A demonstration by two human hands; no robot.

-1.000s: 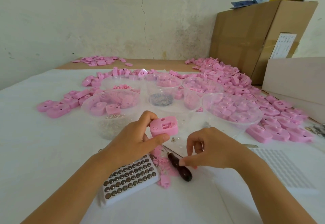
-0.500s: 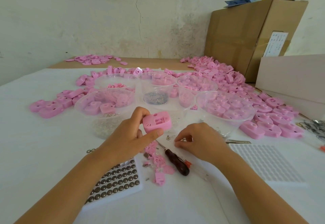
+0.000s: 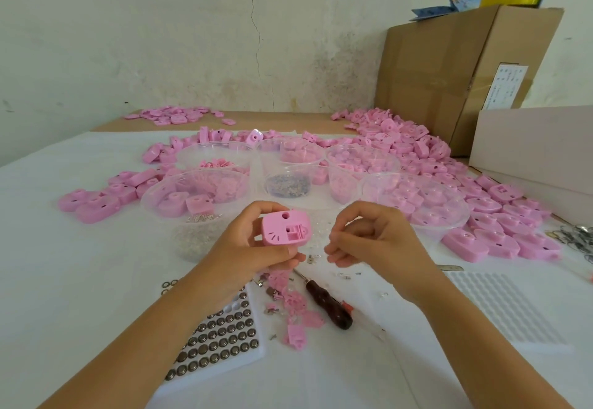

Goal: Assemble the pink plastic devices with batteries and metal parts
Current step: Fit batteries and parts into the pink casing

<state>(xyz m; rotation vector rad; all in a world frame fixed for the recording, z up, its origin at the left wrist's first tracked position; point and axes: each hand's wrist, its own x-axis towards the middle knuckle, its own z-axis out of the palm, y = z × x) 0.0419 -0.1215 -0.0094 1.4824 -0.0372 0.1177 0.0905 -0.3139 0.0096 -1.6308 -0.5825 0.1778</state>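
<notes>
So there's a big white-covered surface with a cardboard box at the far right corner. A huge heap of pink shells spills out in front of the box. Several clear bowls sit mid-surface, holding more pink parts and small metal bits. A battery tray of button cells lies near the front, partly under the left forearm. The left hand grips one pink device up off the surface, open side facing the camera. The right hand is just beside it, fingers curled and tips pinched together. Honestly can't tell if anything tiny is in there. A dark-handled screwdriver lies below the hands, with loose metal pieces near its tip.
</notes>
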